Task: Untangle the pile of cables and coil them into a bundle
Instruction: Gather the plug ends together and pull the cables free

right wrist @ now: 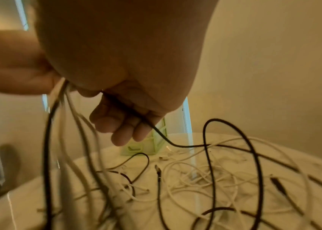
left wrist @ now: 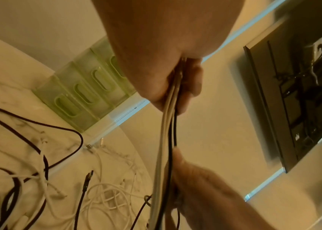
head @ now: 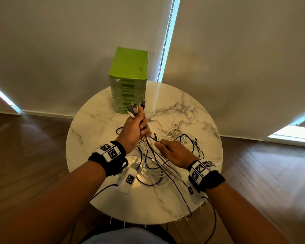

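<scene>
My left hand [head: 136,126] is raised above the round marble table [head: 95,124] and grips a bunch of white, grey and black cables [left wrist: 166,140] just below their ends. The plugs [head: 136,107] stick up out of the fist. The gripped strands hang down to a loose tangle of white and black cables [head: 180,143] on the tabletop. My right hand [head: 169,149] is just below and to the right of the left, its fingers [right wrist: 120,124] curled round one black cable [right wrist: 162,137] that loops back into the tangle.
A green plastic drawer unit [head: 128,80] stands at the table's far edge, right behind the left hand. Some cables trail over the table's near right edge [head: 188,210]. Wooden floor surrounds the table, and blinds hang behind it.
</scene>
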A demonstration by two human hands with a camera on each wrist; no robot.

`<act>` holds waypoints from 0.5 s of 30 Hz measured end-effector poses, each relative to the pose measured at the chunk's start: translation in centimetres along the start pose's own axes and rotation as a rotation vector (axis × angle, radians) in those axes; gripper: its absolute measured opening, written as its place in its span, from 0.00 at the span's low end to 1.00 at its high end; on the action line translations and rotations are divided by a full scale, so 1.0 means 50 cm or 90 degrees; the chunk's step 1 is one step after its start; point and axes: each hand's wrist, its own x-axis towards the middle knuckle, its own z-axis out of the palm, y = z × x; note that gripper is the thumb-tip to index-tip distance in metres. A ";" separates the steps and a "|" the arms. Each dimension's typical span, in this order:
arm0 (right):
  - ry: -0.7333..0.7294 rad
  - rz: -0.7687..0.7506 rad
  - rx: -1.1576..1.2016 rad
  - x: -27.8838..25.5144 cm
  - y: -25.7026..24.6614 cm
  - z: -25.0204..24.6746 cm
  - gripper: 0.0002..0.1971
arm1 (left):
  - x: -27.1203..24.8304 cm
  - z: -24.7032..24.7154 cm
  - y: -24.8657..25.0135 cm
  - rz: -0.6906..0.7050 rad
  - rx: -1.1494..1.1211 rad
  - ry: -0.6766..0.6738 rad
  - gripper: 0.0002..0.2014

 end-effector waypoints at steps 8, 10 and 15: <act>-0.046 0.071 -0.236 -0.006 0.121 -0.055 0.27 | 0.016 -0.039 0.098 0.040 -0.023 0.028 0.22; -0.047 0.139 -0.264 -0.017 0.146 -0.076 0.25 | 0.022 -0.057 0.127 0.068 -0.017 0.040 0.22; 0.039 0.214 -0.171 -0.006 0.146 -0.113 0.25 | 0.034 -0.083 0.136 0.136 0.062 0.070 0.11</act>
